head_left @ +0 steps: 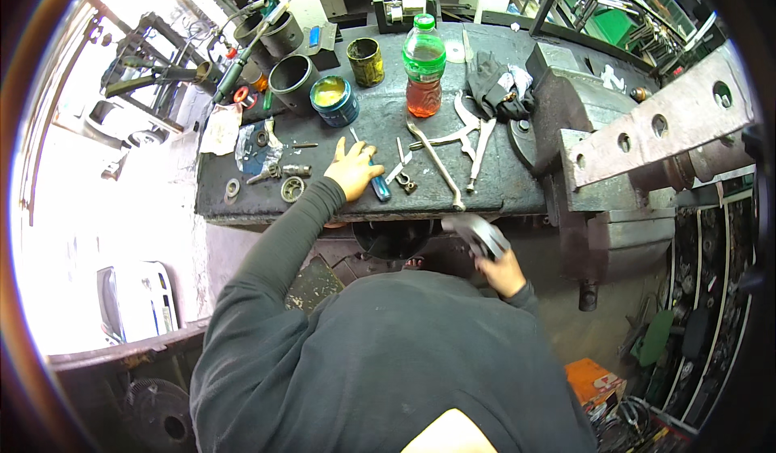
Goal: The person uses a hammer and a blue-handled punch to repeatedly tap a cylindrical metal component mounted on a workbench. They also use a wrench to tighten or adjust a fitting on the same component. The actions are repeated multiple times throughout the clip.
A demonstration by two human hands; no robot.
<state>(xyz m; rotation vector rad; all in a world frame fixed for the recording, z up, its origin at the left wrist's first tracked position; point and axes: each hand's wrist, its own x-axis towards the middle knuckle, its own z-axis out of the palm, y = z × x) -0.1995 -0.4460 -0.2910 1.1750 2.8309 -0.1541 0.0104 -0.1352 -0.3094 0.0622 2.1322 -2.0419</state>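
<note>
My left hand [351,173] lies palm down near the bench's front edge, fingers spread. Under it runs a screwdriver [380,187]: its blue handle shows beside the hand and its thin shaft beyond the fingers. My right hand [503,273] is closed around a grey metal part [478,236], held in front of the bench edge; motion blur hides its exact kind. On the bench between the hands are a long metal wrench [436,162], a pair of locking pliers [482,154] and small metal pieces [406,181].
A bottle of red liquid [423,73] with a green cap stands mid-bench, near a blue tub [333,102] and a yellow-stained can [365,63]. A large vise [602,146] fills the right side. Rings and sockets [293,189] lie left; dark gloves [497,85] lie farther back.
</note>
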